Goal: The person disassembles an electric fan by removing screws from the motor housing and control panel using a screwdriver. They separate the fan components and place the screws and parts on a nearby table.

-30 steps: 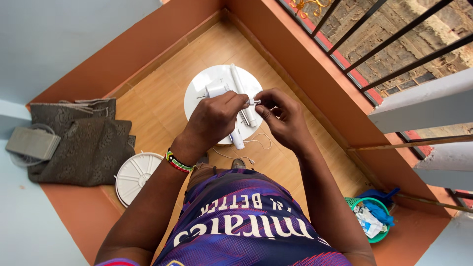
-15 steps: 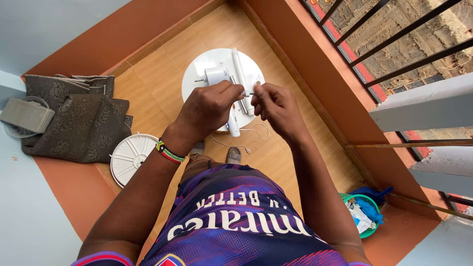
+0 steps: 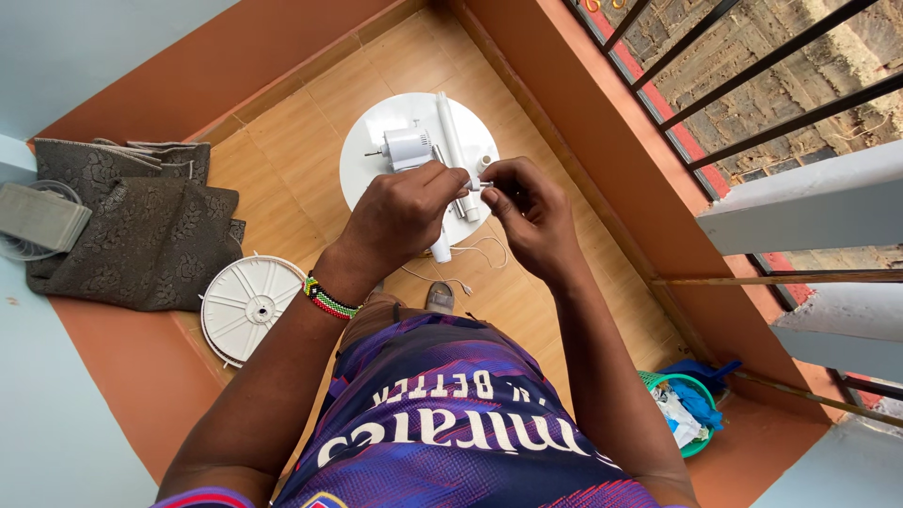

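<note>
Both hands pinch a small white fitting: left hand should steady it while right hand twists squarely.

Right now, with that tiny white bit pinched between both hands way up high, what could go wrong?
1. The small white part sits only between the fingertips of the left hand and right hand; if the grip slips, it may fall and bounce across the tiled floor.
2. A thin white cord trails beside the foot; it might snag.
</note>
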